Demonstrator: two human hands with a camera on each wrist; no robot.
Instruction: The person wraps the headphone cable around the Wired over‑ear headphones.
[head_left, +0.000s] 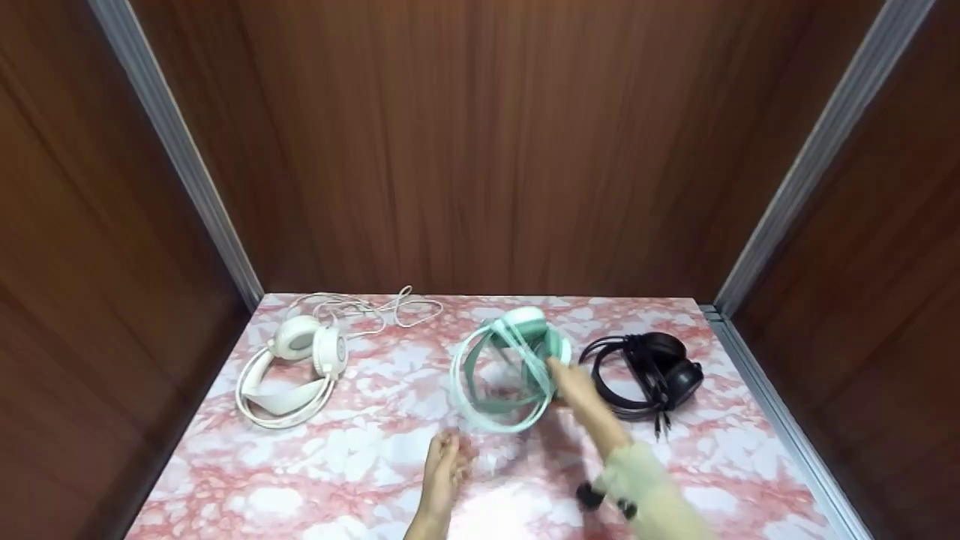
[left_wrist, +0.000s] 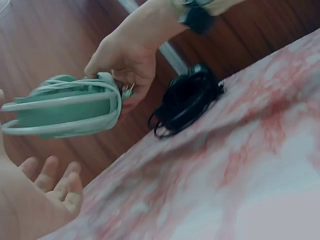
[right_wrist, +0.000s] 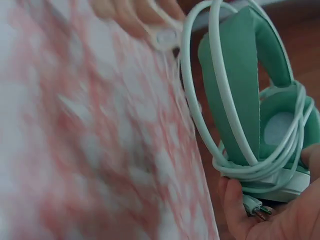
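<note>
My right hand grips mint-green headphones by an ear cup, held up above the table. In the right wrist view, their pale cable is wound around the cups and band, and its plugs stick out by the fingers. My left hand is in front of the headphones, apart from them. Its loosely bent fingers hold nothing in the left wrist view. Black headphones with a bundled cable lie to the right of my right hand.
White headphones lie at the table's left, their loose cable trailing toward the back edge. The table has a pink-and-white marbled top. Brown wood-grain panels rise behind and at both sides, with grey metal strips at the corners.
</note>
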